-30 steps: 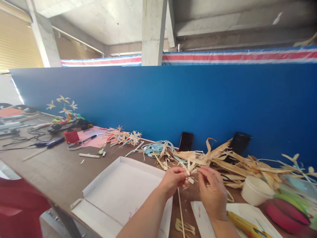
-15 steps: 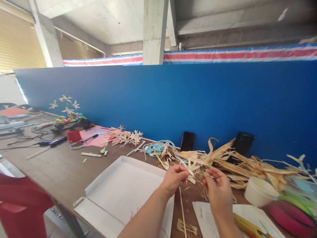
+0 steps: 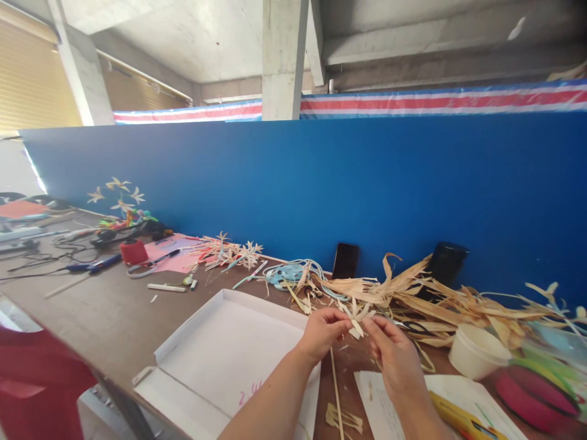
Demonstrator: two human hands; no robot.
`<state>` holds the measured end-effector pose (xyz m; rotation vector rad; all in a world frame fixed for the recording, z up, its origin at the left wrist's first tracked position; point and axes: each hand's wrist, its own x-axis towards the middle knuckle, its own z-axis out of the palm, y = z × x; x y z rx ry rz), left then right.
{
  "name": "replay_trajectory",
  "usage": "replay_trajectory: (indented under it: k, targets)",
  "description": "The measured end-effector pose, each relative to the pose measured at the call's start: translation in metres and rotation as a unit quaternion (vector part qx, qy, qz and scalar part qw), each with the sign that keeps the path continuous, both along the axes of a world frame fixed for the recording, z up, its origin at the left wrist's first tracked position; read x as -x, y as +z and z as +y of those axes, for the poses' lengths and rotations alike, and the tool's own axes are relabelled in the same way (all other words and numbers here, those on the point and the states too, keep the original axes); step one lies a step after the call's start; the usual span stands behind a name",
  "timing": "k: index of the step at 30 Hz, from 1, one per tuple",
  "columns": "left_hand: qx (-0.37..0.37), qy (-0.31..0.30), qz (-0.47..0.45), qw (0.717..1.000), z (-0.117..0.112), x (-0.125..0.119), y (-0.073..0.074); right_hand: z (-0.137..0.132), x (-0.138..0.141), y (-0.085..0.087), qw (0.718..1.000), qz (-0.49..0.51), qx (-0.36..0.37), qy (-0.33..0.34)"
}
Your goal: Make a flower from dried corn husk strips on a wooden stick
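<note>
A small pale flower of narrow corn husk petals [image 3: 356, 314] is between my two hands, above the table. My left hand [image 3: 323, 330] pinches it from the left side. My right hand [image 3: 392, 345] has its thumb and fingertips closed at the flower's right edge, touching a petal. Dry corn husks [image 3: 413, 287] spread behind and to the right of my hands. A thin stick [image 3: 337, 391] lies on the table below them, beside a cut piece of husk [image 3: 343, 418].
A white box lid [image 3: 238, 342] lies left of my hands. To the right are a white tub [image 3: 479, 351], a yellow tool [image 3: 463, 418] on paper and a pink round container [image 3: 536, 391]. A phone [image 3: 345, 261] leans on the blue partition [image 3: 275, 183]. Red thread [image 3: 133, 251] stands left.
My right hand has moved left and now meets the flower in my left hand. The view has shifted slightly; the table things stay in place.
</note>
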<state>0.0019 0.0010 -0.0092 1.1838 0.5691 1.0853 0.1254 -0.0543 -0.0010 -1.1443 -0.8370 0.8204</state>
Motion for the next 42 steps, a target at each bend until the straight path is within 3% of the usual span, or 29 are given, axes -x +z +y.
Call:
replay_trajectory:
  k: [8,15,42]
  targets:
    - [-0.009,0.036,0.003,0.999,-0.0013,-0.0007,0.0045,-0.0048,-0.0002,0.0055,0.999,0.020,-0.014,-0.037]
    - [-0.023,0.027,0.006,0.999,-0.0008,-0.0010,0.0019,-0.0051,-0.0009,0.0053,0.998,0.019,-0.024,-0.057]
    - [0.027,0.025,-0.020,0.999,-0.0058,-0.0069,0.0050,-0.0080,0.0046,0.0060,0.999,0.017,-0.006,-0.050]
